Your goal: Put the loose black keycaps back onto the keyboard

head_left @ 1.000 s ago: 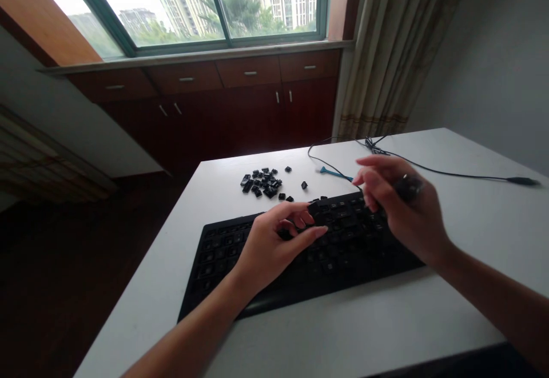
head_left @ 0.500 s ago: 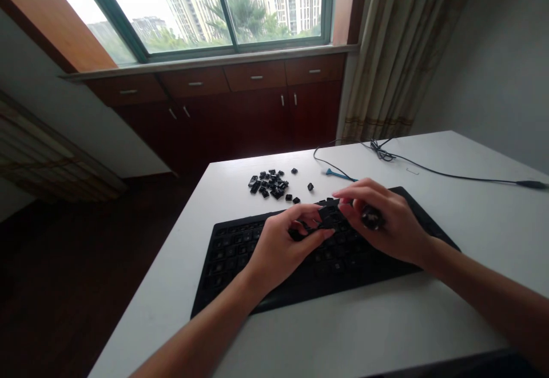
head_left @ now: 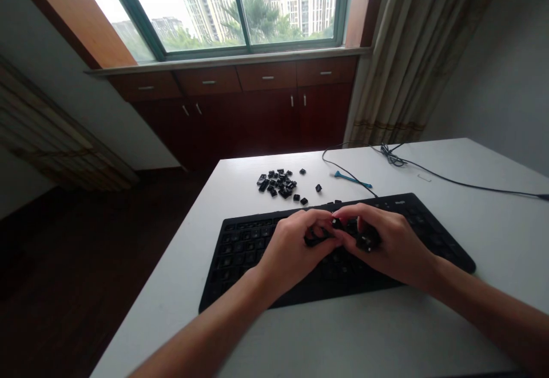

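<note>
A black keyboard [head_left: 240, 252] lies on the white table, with several of its keycaps off and bare key positions showing at the left. Above its middle, my left hand [head_left: 298, 241] pinches a small black keycap [head_left: 336, 223], largely hidden by the fingers. My right hand [head_left: 384, 238] meets it from the other side, thumb and index fingertip at the same keycap. Tucked in the right palm is a black tool handle [head_left: 369, 238] with a shiny rounded end; its tip is hidden. Behind the keyboard sits a pile of loose black keycaps [head_left: 281, 183].
A blue plastic tool [head_left: 351, 179] lies beyond the keyboard beside a black cable [head_left: 392, 156], which runs to the right. Near it is a thin bent wire [head_left: 424, 178]. The table's [head_left: 171, 269] left edge drops to a dark floor. A window and cabinets stand behind.
My hands have come together, and the fingertips now meet at the black piece that my left hand held apart before. The view has shifted slightly left.
</note>
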